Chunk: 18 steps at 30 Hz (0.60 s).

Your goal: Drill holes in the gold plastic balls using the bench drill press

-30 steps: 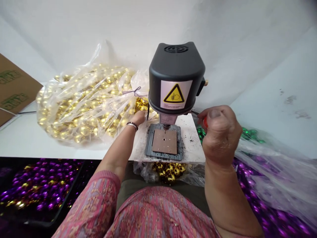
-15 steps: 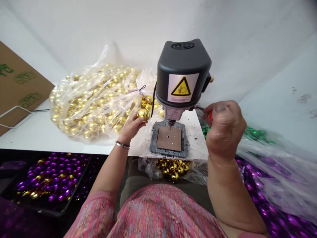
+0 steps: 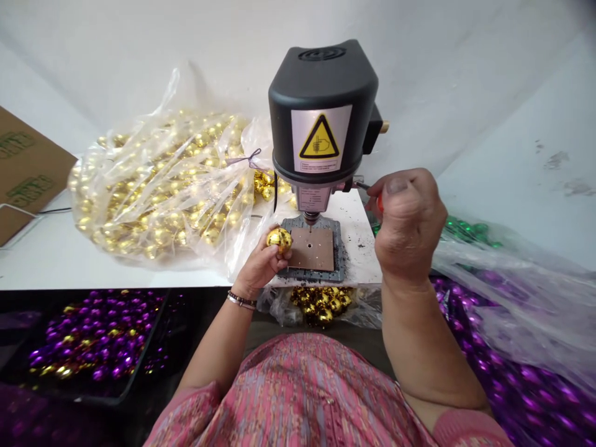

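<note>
A small black bench drill (image 3: 322, 118) with a yellow warning label stands on a white table (image 3: 56, 261). My left hand (image 3: 261, 267) is closed round a shiny gold ball (image 3: 279, 238), held at the left edge of the drill's brown base plate (image 3: 316, 248). My right hand (image 3: 406, 226) is closed in a fist on the drill's red-tipped feed lever (image 3: 378, 200) at the machine's right side. The drill bit hangs just above the plate.
A big clear bag of gold balls (image 3: 162, 186) lies left of the drill. A smaller bag of gold balls (image 3: 321, 304) hangs under the table edge. A tray of purple beads (image 3: 93, 335) sits lower left. Plastic-covered purple and green balls (image 3: 503, 310) lie right. A cardboard box (image 3: 28, 171) stands far left.
My left hand drew a gold ball out of the big bag and brought it down to the drill's base plate. My right hand stayed on the lever.
</note>
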Tool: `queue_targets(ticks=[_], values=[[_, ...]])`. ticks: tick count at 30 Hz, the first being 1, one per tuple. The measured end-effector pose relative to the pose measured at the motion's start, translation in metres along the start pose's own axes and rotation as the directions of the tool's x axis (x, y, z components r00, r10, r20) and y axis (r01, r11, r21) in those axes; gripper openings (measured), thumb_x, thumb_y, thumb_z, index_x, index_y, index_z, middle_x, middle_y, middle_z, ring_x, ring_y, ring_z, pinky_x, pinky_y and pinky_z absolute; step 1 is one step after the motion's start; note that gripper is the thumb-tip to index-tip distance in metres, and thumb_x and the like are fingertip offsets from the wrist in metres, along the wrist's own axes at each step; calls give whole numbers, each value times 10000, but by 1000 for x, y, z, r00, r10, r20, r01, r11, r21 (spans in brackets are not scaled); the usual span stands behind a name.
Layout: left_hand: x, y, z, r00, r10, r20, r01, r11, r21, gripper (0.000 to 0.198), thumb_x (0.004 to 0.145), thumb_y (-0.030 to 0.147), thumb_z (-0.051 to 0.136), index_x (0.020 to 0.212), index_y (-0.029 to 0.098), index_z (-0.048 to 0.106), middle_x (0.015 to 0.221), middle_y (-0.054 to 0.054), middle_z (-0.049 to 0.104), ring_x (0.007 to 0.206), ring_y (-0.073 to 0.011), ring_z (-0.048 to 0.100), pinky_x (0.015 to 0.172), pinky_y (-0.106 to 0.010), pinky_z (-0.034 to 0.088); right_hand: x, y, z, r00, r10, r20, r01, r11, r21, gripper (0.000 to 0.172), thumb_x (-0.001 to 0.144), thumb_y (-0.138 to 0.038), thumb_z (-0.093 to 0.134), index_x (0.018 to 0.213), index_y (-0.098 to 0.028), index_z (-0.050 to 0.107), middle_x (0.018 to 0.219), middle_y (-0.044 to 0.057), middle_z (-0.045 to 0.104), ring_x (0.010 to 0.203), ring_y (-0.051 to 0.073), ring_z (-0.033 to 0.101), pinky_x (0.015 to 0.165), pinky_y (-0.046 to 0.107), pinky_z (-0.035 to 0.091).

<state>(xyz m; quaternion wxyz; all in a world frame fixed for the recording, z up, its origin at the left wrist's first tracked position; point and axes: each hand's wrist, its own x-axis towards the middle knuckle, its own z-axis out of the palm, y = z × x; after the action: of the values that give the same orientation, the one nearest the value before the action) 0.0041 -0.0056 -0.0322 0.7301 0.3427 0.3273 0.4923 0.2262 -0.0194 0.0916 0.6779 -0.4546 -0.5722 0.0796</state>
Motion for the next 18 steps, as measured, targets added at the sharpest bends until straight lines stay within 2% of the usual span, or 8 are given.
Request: queue_targets(ticks=[4, 6, 8, 13, 15, 18], values=[[-1, 4, 0, 997, -71, -14, 71, 997, -21, 732, 729, 629, 767, 1340, 336, 491, 999, -39, 663, 837, -189, 670, 561, -212, 460, 0, -1, 1, 1000, 5, 4, -5, 1000, -20, 362, 964, -510, 433, 779, -227, 562, 658, -29, 524, 601, 86, 494, 592, 266, 375], [0, 5, 1, 997, -76, -25, 77, 995, 56, 719, 748, 575, 771, 1359, 316, 495, 1004, -42, 661, 855, -192, 669, 576, -221, 470, 4, -4, 1, 1000, 4, 8, -4, 999, -32, 355, 966, -492, 428, 759, -228, 545, 634, -32, 499, 590, 92, 471, 588, 271, 361], [1, 5, 3, 997, -53, -53, 63, 977, 206, 695, 756, 486, 787, 1366, 289, 519, 1046, -43, 661, 860, -172, 651, 623, -231, 488, 13, -10, 1, 1000, 0, -6, -1, 999, -53, 364, 963, -467, 424, 695, -233, 502, 600, -34, 454, 585, 102, 438, 591, 282, 347], [7, 3, 10, 992, 72, -103, 6, 790, 613, 640, 736, 409, 796, 1309, 204, 597, 1090, -48, 682, 924, -172, 613, 794, -281, 507, 57, -22, 8, 998, 55, 24, -51, 988, -148, 353, 943, -307, 444, 600, -225, 419, 606, -44, 432, 636, 95, 397, 675, 293, 327], [11, 1, 11, 986, 116, -119, 1, 709, 705, 630, 731, 389, 789, 1299, 192, 601, 1113, -54, 688, 968, -188, 618, 867, -309, 499, 77, -22, 13, 992, 125, 28, -118, 976, -181, 368, 952, -258, 420, 588, -203, 408, 621, -49, 430, 665, 74, 390, 705, 275, 312], [15, -2, 12, 979, 172, -114, -9, 587, 809, 589, 728, 348, 777, 1271, 195, 609, 1128, -52, 690, 978, -197, 626, 889, -323, 486, 100, -21, 21, 966, 251, 55, -233, 946, -227, 418, 970, -233, 395, 556, -190, 362, 598, -57, 407, 635, 56, 315, 690, 256, 276]])
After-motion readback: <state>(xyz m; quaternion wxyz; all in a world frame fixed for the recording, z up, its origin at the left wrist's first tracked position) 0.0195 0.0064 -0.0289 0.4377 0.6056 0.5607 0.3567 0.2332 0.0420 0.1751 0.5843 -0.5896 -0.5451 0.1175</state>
